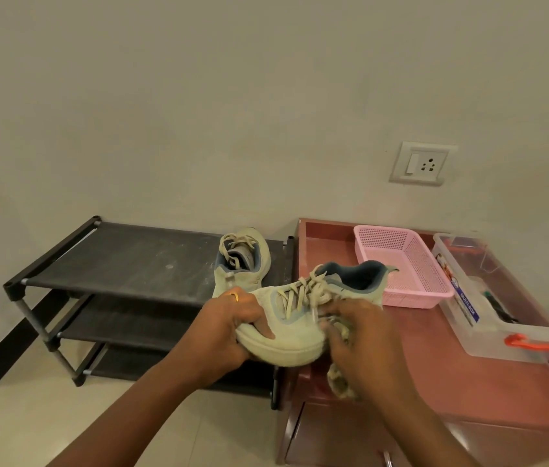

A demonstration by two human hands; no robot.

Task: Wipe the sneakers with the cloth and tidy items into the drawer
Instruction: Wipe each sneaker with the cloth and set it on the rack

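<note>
My left hand (229,326) grips the toe end of a pale green sneaker (303,318) with cream laces, held in the air on its side, sole toward me. My right hand (364,338) is closed on a crumpled beige cloth (342,382) and presses it against the sneaker's side by the laces. Part of the cloth hangs below the hand. The second sneaker (244,261) stands on the right end of the top shelf of a black shoe rack (114,261).
A reddish-brown drawer unit (468,375) stands right of the rack, its drawer front at the bottom edge. On its top sit a pink plastic basket (404,264) and a clear plastic box (508,298) with an orange latch. A wall socket (421,163) is above.
</note>
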